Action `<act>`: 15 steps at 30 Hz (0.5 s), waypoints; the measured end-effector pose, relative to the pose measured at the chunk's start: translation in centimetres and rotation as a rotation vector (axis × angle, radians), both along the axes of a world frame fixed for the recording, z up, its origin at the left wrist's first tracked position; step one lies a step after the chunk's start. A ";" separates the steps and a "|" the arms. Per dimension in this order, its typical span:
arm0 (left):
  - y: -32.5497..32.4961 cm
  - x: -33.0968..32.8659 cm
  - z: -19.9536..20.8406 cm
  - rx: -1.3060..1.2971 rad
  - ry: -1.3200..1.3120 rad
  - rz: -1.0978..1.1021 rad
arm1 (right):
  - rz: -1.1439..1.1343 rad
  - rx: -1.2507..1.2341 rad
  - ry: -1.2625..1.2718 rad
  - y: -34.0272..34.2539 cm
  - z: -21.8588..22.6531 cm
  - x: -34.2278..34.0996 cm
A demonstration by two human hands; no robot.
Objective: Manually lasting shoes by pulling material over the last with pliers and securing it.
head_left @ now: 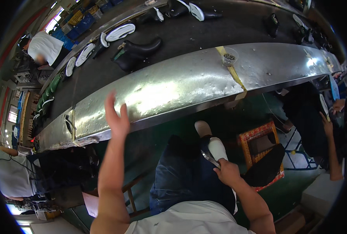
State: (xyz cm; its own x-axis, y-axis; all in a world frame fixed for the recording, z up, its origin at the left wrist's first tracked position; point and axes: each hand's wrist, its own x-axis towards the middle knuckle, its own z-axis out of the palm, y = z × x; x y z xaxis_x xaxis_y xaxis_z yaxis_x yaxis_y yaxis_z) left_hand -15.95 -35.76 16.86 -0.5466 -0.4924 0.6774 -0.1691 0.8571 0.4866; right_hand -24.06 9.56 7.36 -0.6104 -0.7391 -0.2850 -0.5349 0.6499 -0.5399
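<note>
One long desk (197, 82) is spread across the view, its metal ledge set nearest the worker, presumably so that supplies can be reached from a seat. Behind the ledge, a dark belt (204, 33) is occupied by footwear, perhaps spaced out so that single pieces can be picked up. A black boot (136, 52) is laid there close to the ledge. Below, an orange-edged frame (255, 132) is placed on the floor beside the right leg, partly covered by black material (265, 167). A white-soled shoe (217, 149) is held at the lap, sole exposed, apparently braced by the legs because the left hand (118, 119) is raised near the ledge, its fingers spread and nothing gripped. By the right hand (229, 172), a metal tool (210, 158) is gripped in curled fingers beside the shoe; whether the sole is touched cannot be told. A clear cup (229, 56) is stood on the ledge, likely so that its small metal pieces (229, 59) are kept together.
</note>
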 end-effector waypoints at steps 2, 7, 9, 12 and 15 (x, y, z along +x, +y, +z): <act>7.6 8.1 -3.2 0.193 0.047 -0.085 | -0.031 0.003 -0.033 0.9 0.2 0.3; 15.7 26.3 -23.5 0.860 -0.371 0.194 | -0.076 -0.001 0.067 3.0 1.2 0.4; 17.6 32.7 -30.4 1.566 -0.631 0.526 | -0.099 -0.033 0.142 3.4 2.3 0.3; 18.6 32.5 -28.0 1.218 -0.923 0.275 | -0.184 -0.102 0.228 6.1 3.8 -0.5; 19.8 29.4 -19.6 0.620 -1.024 0.347 | -0.243 -0.094 0.245 9.6 3.8 -0.3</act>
